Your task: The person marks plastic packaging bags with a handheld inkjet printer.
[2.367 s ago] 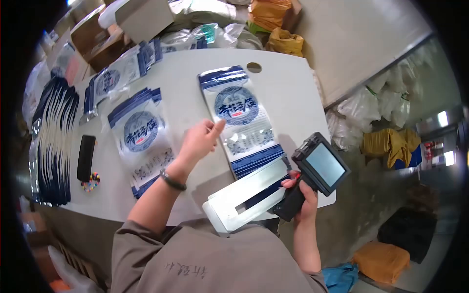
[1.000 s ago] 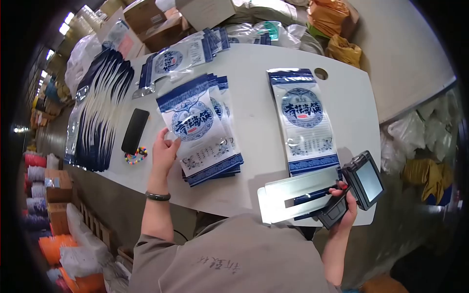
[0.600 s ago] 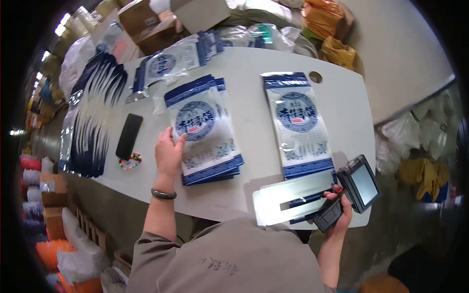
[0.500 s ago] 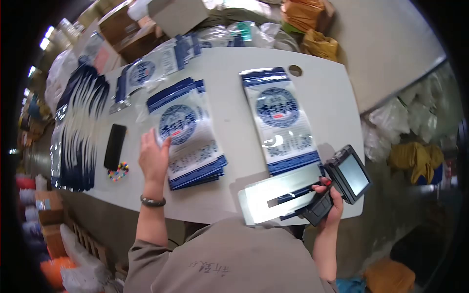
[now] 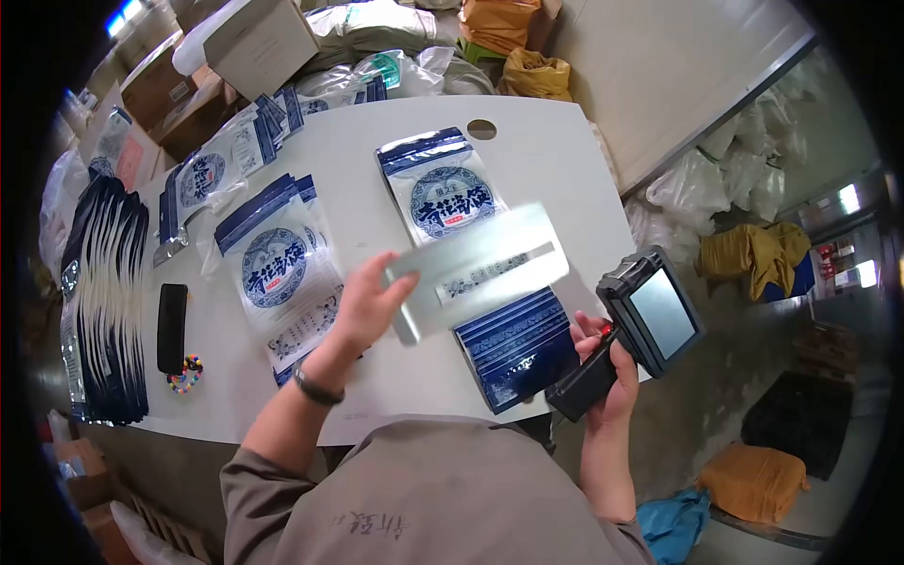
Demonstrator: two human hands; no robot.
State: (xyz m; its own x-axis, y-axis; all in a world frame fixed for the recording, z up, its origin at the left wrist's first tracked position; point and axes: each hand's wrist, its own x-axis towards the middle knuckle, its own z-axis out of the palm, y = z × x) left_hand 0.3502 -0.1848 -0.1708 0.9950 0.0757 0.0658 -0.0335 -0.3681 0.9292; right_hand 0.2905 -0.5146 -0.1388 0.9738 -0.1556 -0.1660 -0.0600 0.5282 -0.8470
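Observation:
My left hand (image 5: pixel 375 299) grips the left end of a flat metal plate (image 5: pixel 424 278) with a slot in it. The plate is raised over a stack of blue and white printed bags (image 5: pixel 443 184), whose dark blue lower ends (image 5: pixel 518 348) fan out below it. My right hand (image 5: pixel 612 372) is wrapped round the handle of a black handheld device (image 5: pixel 650 306) with a screen, just right of that stack. Left of my left hand lies a second stack of the same bags (image 5: pixel 278 268).
On the white table (image 5: pixel 377 395) are a black phone (image 5: pixel 171 330), a beaded bracelet (image 5: pixel 186 374) and a long row of fanned bags (image 5: pixel 108 292) at the left. More bags (image 5: pixel 212 169) lie at the back left. Cardboard boxes (image 5: pixel 259 47) stand behind.
My left hand has moved right from beside the left stack and taken hold of the plate. The plate has risen off the lower ends of the right stack. The view has shifted.

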